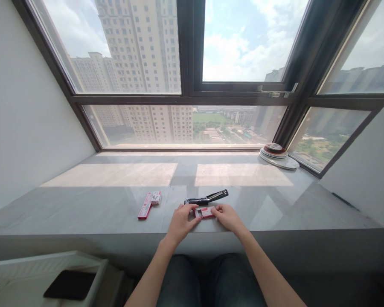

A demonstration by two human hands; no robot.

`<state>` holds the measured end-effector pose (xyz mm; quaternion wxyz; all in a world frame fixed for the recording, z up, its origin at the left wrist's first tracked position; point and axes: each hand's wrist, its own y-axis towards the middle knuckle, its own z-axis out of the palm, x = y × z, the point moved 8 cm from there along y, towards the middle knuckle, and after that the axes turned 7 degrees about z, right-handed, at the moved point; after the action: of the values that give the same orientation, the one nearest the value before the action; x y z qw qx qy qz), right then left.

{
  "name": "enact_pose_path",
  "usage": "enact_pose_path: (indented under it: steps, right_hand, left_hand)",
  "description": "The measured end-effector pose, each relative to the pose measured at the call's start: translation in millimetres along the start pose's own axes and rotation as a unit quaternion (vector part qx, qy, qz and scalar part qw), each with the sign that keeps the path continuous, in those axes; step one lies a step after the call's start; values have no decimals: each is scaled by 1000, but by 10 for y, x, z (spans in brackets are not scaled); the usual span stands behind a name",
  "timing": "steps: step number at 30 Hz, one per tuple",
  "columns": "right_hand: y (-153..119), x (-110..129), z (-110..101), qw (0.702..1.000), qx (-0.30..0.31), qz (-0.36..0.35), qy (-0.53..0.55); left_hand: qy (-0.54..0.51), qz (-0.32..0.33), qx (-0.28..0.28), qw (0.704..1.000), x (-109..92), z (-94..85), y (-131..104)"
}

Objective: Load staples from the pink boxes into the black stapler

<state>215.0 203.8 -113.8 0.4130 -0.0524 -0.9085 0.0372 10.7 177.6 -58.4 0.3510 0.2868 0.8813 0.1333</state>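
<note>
Between my two hands a small red-and-white staple box (207, 212) lies at the front of the sill. My left hand (181, 222) has its thumb and fingers closed around the box's left end, where a greyish inner part shows. With thumb and fingertips, my right hand (228, 217) pinches the right end. Just behind the box rests a black stapler (208, 199), hinged wide with its upper arm raised toward the right. Farther left, more red-and-white boxes (145, 210) lie together, along with a small white box (156, 198). The contents of the held box cannot be made out.
The grey stone window sill (83, 209) has its front edge just before my wrists. A stack of plates or flat discs (277, 155) stands in the back right corner by the window frame. Below left, a dark flat object (71, 285) lies on a white plastic container (22, 273).
</note>
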Motion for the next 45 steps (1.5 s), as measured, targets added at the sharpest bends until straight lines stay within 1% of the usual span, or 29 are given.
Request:
enact_pose_path:
  steps: [2,4,5,7,8,10,13,16,19,21,23,25,28,31,33,36,39,41,45]
  right_hand:
    - [-6,-119,-144,1000,-9,10,-17]
    - [-55,-128,-288,999,-35,9,-40]
    - [-87,-78,-349,997,-52,1,-53]
    - [-147,126,-397,994,-69,-39,-79]
    - [-168,260,-375,991,-62,-66,-94]
    - [-179,526,-266,984,-32,-113,-132]
    - [-119,798,-94,970,-9,-141,-196]
    - [-36,920,18,961,-7,-145,-234]
    - [-30,973,65,958,9,-175,-227]
    - [-72,969,46,960,32,-203,-188]
    - [-116,903,-37,967,45,-214,-129]
    - [-140,770,-175,976,30,-204,-74]
    - [-150,495,-375,984,-19,-174,-26]
    - [-155,231,-451,989,-31,-141,-2]
    - [-179,126,-454,991,-23,-135,14]
    - [-249,94,-440,989,-12,-144,27]
    - [-325,158,-378,987,13,-160,7]
    - [-358,217,-328,985,27,-170,-10]
    - [-360,292,-275,984,30,-177,-17]
  left_hand:
    - [-5,2,2,1000,43,-31,-17]
    - [-2,4,0,1000,60,-51,-41]
    - [2,4,-2,1000,60,-53,-49]
    - [7,5,-4,1000,54,-47,-57]
    - [7,4,-5,1000,52,-41,-58]
    - [5,0,-5,1000,56,-34,-56]
    - [0,-5,-3,1000,74,-34,-54]
    - [-2,-8,-3,1000,91,-43,-57]
    - [-3,-8,-6,1000,100,-53,-63]
    - [-4,-9,-8,1000,103,-57,-65]
    - [-4,-9,-9,1000,103,-60,-67]
    - [-5,-11,-7,1000,102,-57,-66]
    - [-9,-14,-4,1000,90,-50,-62]
    - [-3,-12,-19,1000,71,-72,-63]
    - [1,-16,-25,1000,75,-79,-68]
    - [-13,-27,-8,999,105,-37,-69]
    - [-21,-39,-2,999,108,13,-53]
    - [-16,-37,-1,999,56,61,-34]
    - [-34,-1,10,999,-119,182,-6]
